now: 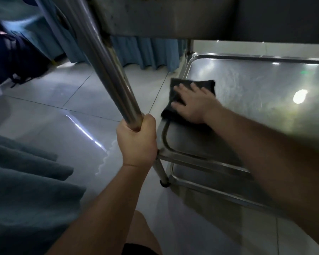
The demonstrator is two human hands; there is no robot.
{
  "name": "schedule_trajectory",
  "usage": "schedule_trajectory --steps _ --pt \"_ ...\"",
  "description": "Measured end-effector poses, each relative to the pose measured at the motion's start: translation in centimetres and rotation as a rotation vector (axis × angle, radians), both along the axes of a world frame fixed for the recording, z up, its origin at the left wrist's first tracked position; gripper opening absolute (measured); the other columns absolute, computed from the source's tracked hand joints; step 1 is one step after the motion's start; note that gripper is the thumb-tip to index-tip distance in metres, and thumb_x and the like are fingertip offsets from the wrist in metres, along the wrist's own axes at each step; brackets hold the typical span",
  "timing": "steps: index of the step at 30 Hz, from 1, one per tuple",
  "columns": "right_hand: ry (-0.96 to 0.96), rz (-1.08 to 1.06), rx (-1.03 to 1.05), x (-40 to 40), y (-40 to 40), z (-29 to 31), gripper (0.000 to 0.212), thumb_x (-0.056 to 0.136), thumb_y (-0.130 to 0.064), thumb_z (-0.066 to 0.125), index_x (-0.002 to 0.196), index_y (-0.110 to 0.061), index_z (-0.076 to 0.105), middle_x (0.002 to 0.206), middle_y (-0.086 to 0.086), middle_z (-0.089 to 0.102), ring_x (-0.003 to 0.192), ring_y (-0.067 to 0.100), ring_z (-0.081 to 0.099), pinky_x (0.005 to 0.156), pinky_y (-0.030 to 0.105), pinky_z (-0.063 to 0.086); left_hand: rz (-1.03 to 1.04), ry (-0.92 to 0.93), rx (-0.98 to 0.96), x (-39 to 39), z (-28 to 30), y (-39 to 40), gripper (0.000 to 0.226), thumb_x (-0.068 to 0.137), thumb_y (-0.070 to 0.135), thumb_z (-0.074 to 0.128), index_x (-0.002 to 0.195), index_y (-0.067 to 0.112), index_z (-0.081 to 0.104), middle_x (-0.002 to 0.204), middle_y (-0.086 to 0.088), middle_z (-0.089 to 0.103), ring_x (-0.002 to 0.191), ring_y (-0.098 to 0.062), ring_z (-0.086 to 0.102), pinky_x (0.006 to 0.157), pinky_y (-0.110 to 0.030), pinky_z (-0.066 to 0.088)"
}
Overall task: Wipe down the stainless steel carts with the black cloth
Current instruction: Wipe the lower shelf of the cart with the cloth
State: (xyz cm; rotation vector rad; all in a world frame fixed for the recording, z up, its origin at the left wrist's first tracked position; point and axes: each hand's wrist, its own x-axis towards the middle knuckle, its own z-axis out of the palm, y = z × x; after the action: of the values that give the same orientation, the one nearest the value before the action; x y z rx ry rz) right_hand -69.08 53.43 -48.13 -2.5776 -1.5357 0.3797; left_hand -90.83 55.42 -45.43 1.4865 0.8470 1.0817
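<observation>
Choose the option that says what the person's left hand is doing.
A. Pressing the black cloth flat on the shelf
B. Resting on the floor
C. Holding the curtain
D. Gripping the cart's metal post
D: the left hand has its fingers curled round the cart's metal post, while the right hand presses the black cloth on the shelf.

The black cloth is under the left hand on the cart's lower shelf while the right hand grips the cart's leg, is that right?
The hands are swapped. In the head view the right hand presses the black cloth on the lower shelf, while the left hand grips the cart's leg.
</observation>
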Motion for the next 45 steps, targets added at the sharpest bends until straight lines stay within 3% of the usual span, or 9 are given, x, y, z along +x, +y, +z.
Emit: schedule_trajectory --steps 6,9,12,15,19,28,33,37,45 --pt "0.098 0.398 0.049 -7.7 -8.2 -0.5 0.065 0.099 -0.069 0.016 0.160 -0.053 0.001 0.167 -0.028 -0.006 0.154 -0.001 -0.010 0.123 0.031 -0.009 0.043 0.006 -0.026 0.0 -0.3 -0.1 0.019 0.083 0.025 0.063 0.068 0.022 0.050 0.059 0.003 0.046 0.054 -0.016 0.050 0.051 -0.027 0.045" --pt "0.009 0.348 0.020 -5.1 -8.7 -0.4 0.067 0.100 -0.070 0.021 0.162 -0.049 0.004 0.168 -0.023 -0.003 0.156 0.004 -0.006 0.125 0.032 -0.006 0.025 0.016 -0.032 -0.1 0.0 -0.3 0.019 0.081 0.028 0.063 0.065 0.027 0.052 0.058 0.001 0.045 0.053 -0.016 0.048 0.048 -0.028 0.045" --pt "-0.057 0.096 -0.018 0.4 -5.9 -0.4 0.073 0.101 -0.069 0.028 0.164 -0.040 0.007 0.172 -0.013 0.001 0.159 0.017 0.002 0.127 0.043 0.006 0.008 0.013 -0.071 0.0 -0.2 -0.4 0.019 0.079 0.034 0.063 0.062 0.031 0.055 0.058 0.002 0.045 0.051 -0.013 0.048 0.047 -0.025 0.047" --pt "-0.002 -0.142 -0.043 5.0 -1.4 -0.6 0.075 0.100 -0.067 0.024 0.165 -0.036 0.005 0.173 -0.010 -0.001 0.160 0.021 -0.001 0.127 0.047 0.003 0.012 0.005 -0.066 0.1 -0.2 -0.4 0.020 0.078 0.034 0.062 0.060 0.032 0.055 0.056 0.003 0.044 0.050 -0.013 0.047 0.046 -0.026 0.045" --pt "0.043 -0.229 -0.031 5.5 3.6 -0.8 0.071 0.096 -0.068 0.018 0.162 -0.045 0.005 0.174 -0.006 -0.001 0.159 0.033 -0.004 0.125 0.057 -0.001 0.013 -0.011 -0.030 0.2 -0.3 0.0 0.023 0.080 0.029 0.062 0.060 0.032 0.052 0.058 0.002 0.043 0.051 -0.016 0.045 0.047 -0.030 0.044" --pt "-0.022 0.072 -0.053 -3.7 -1.9 -0.5 0.071 0.095 -0.077 0.016 0.159 -0.054 -0.004 0.173 -0.007 -0.009 0.159 0.032 -0.008 0.126 0.057 -0.002 0.070 -0.003 -0.068 0.4 -0.2 -0.1 0.018 0.076 0.031 0.063 0.061 0.034 0.055 0.057 0.004 0.046 0.051 -0.015 0.048 0.048 -0.030 0.045" --pt "0.012 0.134 0.011 -9.1 -6.8 -0.8 0.072 0.099 -0.074 0.013 0.163 -0.045 0.000 0.173 -0.008 -0.004 0.159 0.025 -0.008 0.127 0.051 -0.002 0.113 0.019 -0.071 0.5 -0.1 -0.6 0.018 0.078 0.038 0.061 0.063 0.029 0.058 0.055 0.004 0.051 0.050 -0.012 0.053 0.047 -0.023 0.047" --pt "0.008 0.195 0.024 -9.5 -11.0 -0.5 0.081 0.093 -0.081 0.018 0.164 -0.041 0.007 0.173 -0.010 0.002 0.160 0.021 -0.003 0.128 0.047 0.001 0.081 0.065 -0.031 0.0 -0.1 -0.2 0.018 0.082 0.033 0.061 0.065 0.030 0.063 0.058 0.003 0.056 0.055 -0.014 0.059 0.050 -0.025 0.051" --pt "-0.105 0.199 0.043 -7.4 -19.0 -1.3 0.072 0.097 -0.066 0.031 0.163 -0.045 0.010 0.172 -0.013 0.010 0.160 0.020 0.006 0.128 0.043 0.007 0.069 0.092 -0.065 0.0 0.4 -0.7 0.015 0.079 0.040 0.060 0.066 0.034 0.063 0.059 0.005 0.057 0.058 -0.013 0.059 0.056 -0.028 0.054"
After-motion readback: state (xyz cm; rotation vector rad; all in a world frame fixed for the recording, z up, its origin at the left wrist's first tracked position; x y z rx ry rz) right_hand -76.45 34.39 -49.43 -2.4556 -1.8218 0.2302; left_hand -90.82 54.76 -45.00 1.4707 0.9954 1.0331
